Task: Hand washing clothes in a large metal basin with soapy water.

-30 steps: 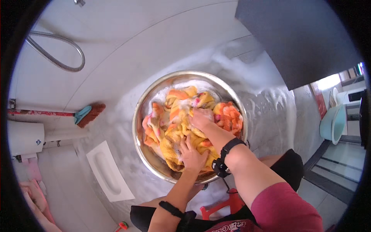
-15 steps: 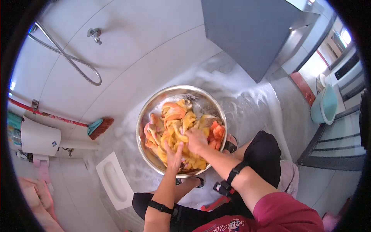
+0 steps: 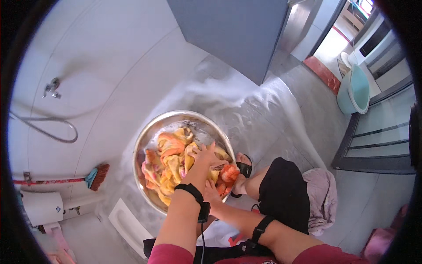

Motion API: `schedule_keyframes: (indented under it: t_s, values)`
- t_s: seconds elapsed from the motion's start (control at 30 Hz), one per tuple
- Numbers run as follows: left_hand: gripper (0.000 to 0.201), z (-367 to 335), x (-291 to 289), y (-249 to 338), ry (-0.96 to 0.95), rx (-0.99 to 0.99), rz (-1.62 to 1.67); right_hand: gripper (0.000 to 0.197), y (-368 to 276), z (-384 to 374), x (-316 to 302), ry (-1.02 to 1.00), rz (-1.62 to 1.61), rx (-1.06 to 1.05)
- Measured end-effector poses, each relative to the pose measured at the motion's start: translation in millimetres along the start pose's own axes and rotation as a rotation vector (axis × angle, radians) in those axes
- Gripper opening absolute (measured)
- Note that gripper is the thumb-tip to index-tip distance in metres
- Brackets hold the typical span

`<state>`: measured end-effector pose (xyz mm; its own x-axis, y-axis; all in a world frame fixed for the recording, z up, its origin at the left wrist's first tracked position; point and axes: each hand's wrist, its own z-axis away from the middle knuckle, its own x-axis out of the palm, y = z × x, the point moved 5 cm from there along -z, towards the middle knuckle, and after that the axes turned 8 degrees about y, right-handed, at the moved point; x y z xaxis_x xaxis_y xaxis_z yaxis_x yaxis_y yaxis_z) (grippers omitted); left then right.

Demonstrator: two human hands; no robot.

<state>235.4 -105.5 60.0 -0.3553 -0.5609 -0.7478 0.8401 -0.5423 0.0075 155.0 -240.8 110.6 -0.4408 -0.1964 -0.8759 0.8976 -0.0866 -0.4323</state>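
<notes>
A round metal basin (image 3: pixel 141 132) stands on the wet floor, holding soapy water and a bunched, wet yellow-and-orange cloth (image 3: pixel 172 145). My left hand (image 3: pixel 204 157) lies over the middle of the cloth, its fingers spread. Lower down, at the basin's near right side, my right hand (image 3: pixel 212 193) appears closed on a fold of the cloth; some of its fingers are partly hidden. A bright orange part of the cloth (image 3: pixel 228 173) bulges beside it, against the rim. Black straps circle both my forearms.
White suds (image 3: pixel 211 90) spread across the grey floor. A sandalled foot (image 3: pixel 242 166) is close to the basin's right. A white floor fixture (image 3: pixel 127 224) lies near left, a broom head (image 3: pixel 99 177) by the wall. A pale green tub (image 3: pixel 355 91) stands right, near the grey door (image 3: pixel 233 35).
My left hand has moved up and forward onto the cloth, with fingers spreading. My right hand has drawn back toward the basin's near right edge. The view has shifted right.
</notes>
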Motion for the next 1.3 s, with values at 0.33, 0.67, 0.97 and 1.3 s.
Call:
schedule_keyframes:
  t_s: [0.33, 0.67, 0.97, 1.3]
  values:
    - [0.062, -17, 18, -6, 0.105, 0.097, 0.220, 0.063, 4, -24, 27, 0.127, -0.130, 0.062]
    - [0.048, 128, -60, -100, 0.567, 0.002, 0.629, 0.058, -27, -20, -30, 0.365, -0.116, -0.503]
    - [0.039, 244, -147, -161, 0.840, -0.073, 0.791, 0.042, -71, -60, -84, 0.590, 0.172, -1.284]
    - [0.036, 256, -91, -168, 0.936, -0.085, 0.758, 0.032, -56, -16, -123, 0.300, 0.191, -1.004]
